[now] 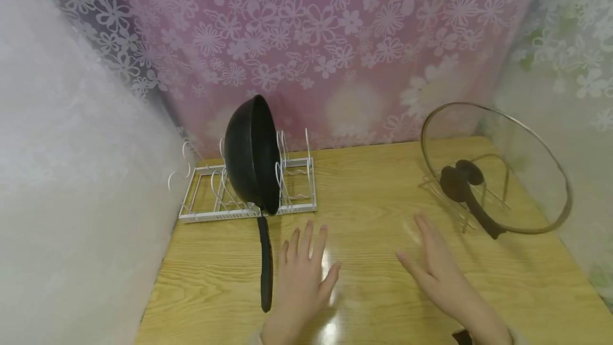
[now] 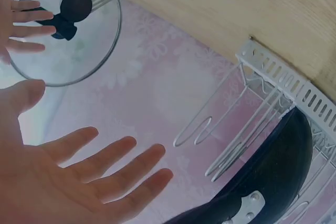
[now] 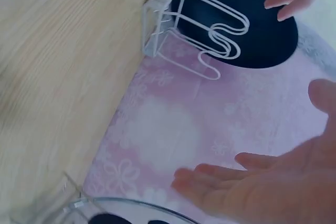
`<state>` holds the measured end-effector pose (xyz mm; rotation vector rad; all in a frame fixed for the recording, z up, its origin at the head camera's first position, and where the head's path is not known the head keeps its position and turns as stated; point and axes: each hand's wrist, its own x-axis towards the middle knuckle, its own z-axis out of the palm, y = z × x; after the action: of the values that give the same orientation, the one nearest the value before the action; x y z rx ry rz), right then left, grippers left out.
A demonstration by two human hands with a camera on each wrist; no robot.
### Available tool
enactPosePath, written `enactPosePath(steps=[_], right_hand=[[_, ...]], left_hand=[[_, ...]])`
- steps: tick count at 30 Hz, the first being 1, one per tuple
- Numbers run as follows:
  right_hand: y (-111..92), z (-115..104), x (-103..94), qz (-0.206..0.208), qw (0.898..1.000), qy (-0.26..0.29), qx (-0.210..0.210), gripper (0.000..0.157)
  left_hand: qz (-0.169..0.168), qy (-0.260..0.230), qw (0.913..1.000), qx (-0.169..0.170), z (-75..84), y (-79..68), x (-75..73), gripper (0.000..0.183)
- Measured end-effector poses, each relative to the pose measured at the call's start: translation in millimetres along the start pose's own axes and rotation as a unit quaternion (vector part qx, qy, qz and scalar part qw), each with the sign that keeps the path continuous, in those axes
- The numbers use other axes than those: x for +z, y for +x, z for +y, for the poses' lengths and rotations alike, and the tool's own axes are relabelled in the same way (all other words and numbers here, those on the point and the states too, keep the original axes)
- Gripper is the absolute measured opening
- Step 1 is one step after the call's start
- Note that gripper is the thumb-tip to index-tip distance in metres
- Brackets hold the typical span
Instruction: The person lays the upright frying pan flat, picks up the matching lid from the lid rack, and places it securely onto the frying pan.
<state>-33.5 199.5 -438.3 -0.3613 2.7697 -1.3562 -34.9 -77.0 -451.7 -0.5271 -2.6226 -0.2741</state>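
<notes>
A black wok [image 1: 249,153] stands on edge in a white wire rack [image 1: 206,217], its black handle [image 1: 265,265] pointing toward the front. My left hand [image 1: 303,276] is just right of that handle, fingers spread and straight, holding nothing. On the right, a round glass lid [image 1: 531,174] with a black knob and grip [image 1: 479,212] leans upright on a wire stand [image 1: 464,222]. Over the table to the lid's front left hovers my right hand [image 1: 442,276], thumb apart from its extended fingers, also holding nothing. Both palms show bare in the wrist views.
Wood-grain table [image 1: 364,196] lies under everything. A pink flowered curtain [image 1: 335,57] hangs along the back edge. Pale sheeting [image 1: 86,148] closes off the left side, and a light flowered sheet [image 1: 574,68] stands at the right beside the lid.
</notes>
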Motion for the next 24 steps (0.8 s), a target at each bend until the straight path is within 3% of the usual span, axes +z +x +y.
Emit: enactPosePath(steps=[4,8,12,17,24], right_hand=[[0.8,-5.8,1.7,0.014,0.998,0.057,-0.001,0.07],[7.2,-11.0,6.1,0.05,0.994,0.091,-0.038,0.057],[17.4,-12.3,11.4,0.079,0.983,0.147,-0.072,0.05],[29.5,-11.5,23.7,0.088,0.972,0.211,-0.059,0.045],[45.1,-14.8,54.3,0.051,0.96,0.274,0.001,0.048]], left_hand=[[0.037,-0.02,0.999,-0.01,-4.6,1.6,-10.0,0.06],[0.069,-0.045,0.9962,-0.029,-10.7,3.4,-19.4,0.055],[0.091,-0.094,0.9895,-0.061,-16.0,6.6,-27.7,0.052],[0.1,-0.155,0.9739,-0.132,-23.7,4.3,-37.6,0.05],[0.067,-0.198,0.9462,-0.247,-33.2,-12.8,-53.7,0.047]])
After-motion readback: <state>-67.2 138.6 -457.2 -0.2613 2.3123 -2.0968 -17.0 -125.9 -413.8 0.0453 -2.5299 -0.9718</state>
